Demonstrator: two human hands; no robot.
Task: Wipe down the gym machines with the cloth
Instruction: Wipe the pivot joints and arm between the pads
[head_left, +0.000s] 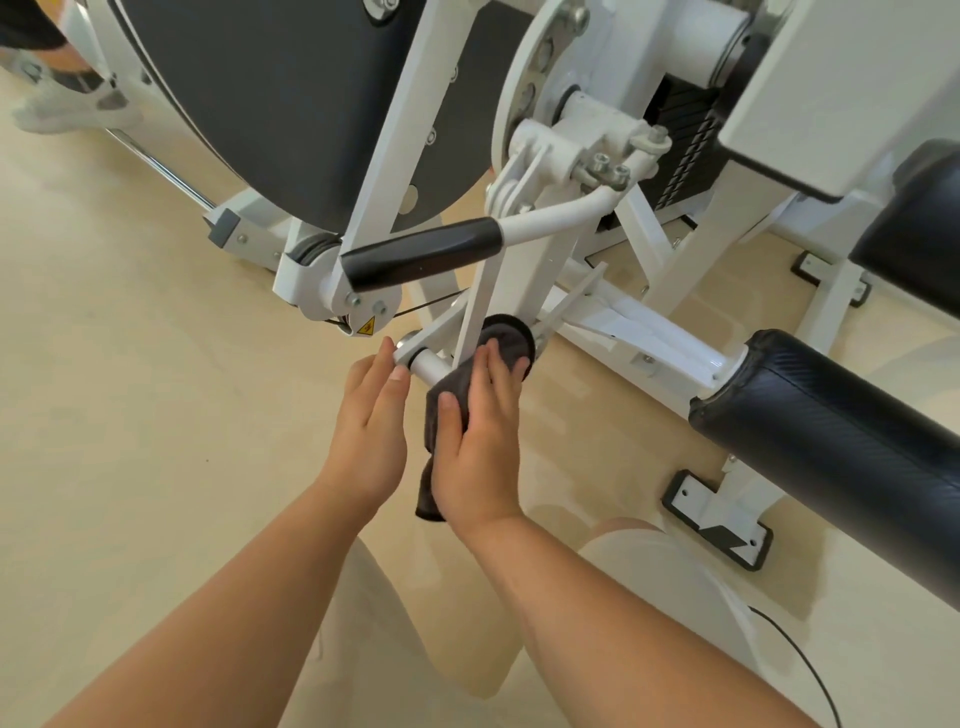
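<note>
Nearest, at the bottom of the frame, are the person's thighs in pale shorts (363, 623). From there both forearms reach up to mid-frame, where the left hand (371, 415) lies open, its straight fingertips touching the end of a short steel bar (428, 366) low on the white gym machine (395, 130). Just right of it the dark grey cloth (430, 486) drapes over that bar and hangs down, pressed flat by the straight fingers and thumb of the right hand (480, 431) against what seems a black round cap (506, 325), and farther right a black padded roller (831, 431) runs toward the lower right corner.
</note>
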